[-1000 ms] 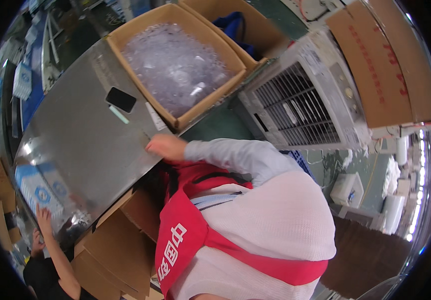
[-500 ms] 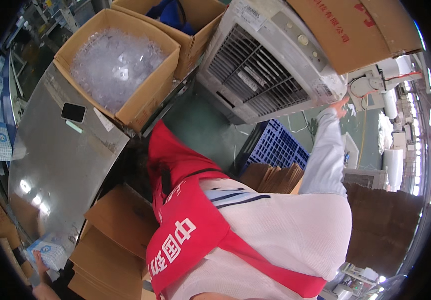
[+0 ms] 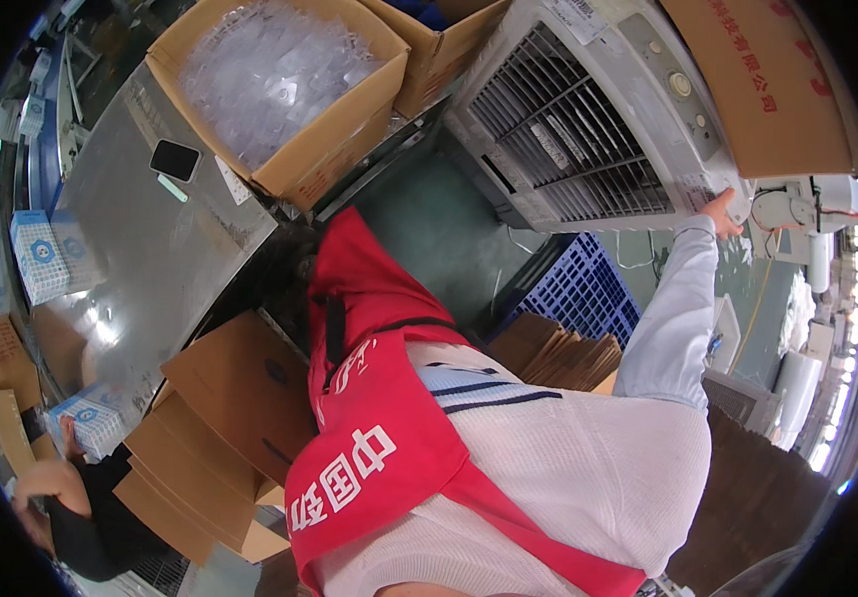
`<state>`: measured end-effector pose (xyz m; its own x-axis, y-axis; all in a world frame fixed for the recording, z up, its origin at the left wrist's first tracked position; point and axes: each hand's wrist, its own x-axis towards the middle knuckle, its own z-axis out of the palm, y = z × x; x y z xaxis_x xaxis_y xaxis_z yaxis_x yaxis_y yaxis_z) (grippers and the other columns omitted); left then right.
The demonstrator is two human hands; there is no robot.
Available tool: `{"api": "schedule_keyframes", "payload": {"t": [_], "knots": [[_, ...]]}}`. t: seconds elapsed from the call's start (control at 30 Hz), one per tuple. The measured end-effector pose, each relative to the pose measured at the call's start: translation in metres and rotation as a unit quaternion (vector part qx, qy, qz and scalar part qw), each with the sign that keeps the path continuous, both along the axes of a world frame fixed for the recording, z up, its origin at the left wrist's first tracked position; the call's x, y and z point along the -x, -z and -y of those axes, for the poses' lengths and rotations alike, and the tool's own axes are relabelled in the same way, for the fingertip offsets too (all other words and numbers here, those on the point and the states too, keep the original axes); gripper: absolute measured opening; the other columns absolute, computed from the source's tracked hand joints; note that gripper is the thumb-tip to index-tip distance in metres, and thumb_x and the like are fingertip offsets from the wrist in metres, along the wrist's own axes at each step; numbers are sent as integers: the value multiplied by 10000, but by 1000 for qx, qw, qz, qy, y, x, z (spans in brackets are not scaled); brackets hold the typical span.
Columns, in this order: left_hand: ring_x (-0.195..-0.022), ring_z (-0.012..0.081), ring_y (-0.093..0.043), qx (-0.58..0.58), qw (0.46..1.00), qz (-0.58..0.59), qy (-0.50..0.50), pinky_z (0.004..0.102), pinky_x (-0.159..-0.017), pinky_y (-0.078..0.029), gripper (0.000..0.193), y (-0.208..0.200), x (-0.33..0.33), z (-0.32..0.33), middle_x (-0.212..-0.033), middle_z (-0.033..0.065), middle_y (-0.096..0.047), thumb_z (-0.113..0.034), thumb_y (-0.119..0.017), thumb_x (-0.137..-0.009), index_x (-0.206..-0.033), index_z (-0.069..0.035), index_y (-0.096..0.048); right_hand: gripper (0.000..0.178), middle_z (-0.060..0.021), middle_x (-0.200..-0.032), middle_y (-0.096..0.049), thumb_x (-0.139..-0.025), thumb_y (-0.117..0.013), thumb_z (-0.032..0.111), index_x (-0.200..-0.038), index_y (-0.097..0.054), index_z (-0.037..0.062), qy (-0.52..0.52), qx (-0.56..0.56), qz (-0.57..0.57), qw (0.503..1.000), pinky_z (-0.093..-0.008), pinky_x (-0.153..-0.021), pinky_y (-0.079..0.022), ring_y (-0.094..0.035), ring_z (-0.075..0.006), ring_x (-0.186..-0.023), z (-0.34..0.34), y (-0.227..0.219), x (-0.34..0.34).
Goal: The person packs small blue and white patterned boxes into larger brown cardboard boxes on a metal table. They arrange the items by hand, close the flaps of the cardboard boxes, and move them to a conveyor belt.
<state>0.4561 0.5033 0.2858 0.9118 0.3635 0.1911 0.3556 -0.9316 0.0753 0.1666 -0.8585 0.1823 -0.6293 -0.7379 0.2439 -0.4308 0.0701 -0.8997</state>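
My right arm stretches out to the far right in a pale sleeve. My right hand [image 3: 722,215] is at the lower right corner of a grey-white air cooler [image 3: 700,104], its fingers closed round the edge. The cooler has a dark slatted grille and a round knob, and stands tilted in the picture. My left hand does not show. A red cloth with white lettering [image 3: 389,428] hangs across my light knitted top.
At the left stands a metal table [image 3: 165,274] with a phone [image 3: 175,160]. Beyond it is a carton of clear plastic pieces [image 3: 324,149]. Flattened cardboard [image 3: 235,383] and a blue pallet [image 3: 583,298] lie nearby. At lower left, a co-worker's hand [image 3: 70,438] touches a blue-white box [image 3: 93,420].
My view has shifted, so the table and carton sit higher and the cooler further right. My right hand stays at the cooler's corner. More of the co-worker's arm and dark clothing shows.
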Motion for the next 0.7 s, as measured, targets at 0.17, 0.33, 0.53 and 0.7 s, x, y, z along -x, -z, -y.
{"api": "schedule_keyframes", "payload": {"t": [0.17,0.33,0.53,0.7], "knots": [[-1166,373,-497,2,1000,-5,-5,455,-973,-405,693,9,3,3,-1263,188,-519,-348,-602,-772,-1380,-63,-429,1136,-311,-1362,-345,-661,-758,624,-1486,-168,113,-3,11,3,1000,-529,-986,-417,-458,-460,-1194,-6,4,-9],[-1146,365,-510,12,1000,-6,2,456,-954,-416,694,25,-2,7,-1247,180,-527,-357,-602,-770,-1379,-73,-430,1159,-316,-1375,-322,-631,-774,625,-1477,-186,92,21,-10,-29,999,-531,-991,-409,-470,-460,-1178,15,1,6],[-1123,357,-526,15,1000,-9,4,456,-931,-429,694,46,-4,9,-1227,170,-536,-367,-603,-768,-1379,-86,-431,1185,-326,-1381,-309,-619,-786,625,-1482,-168,99,-23,-33,-17,999,-509,-976,-441,-476,-462,-1171,5,-4,7],[-1104,349,-540,19,1000,-9,6,457,-912,-440,695,66,3,11,-1210,162,-544,-375,-603,-766,-1378,-97,-432,1212,-329,-1405,-280,-613,-782,640,-1493,-137,112,-41,-38,1,998,-512,-973,-443,-462,-466,-1196,-16,-14,-1]]}}
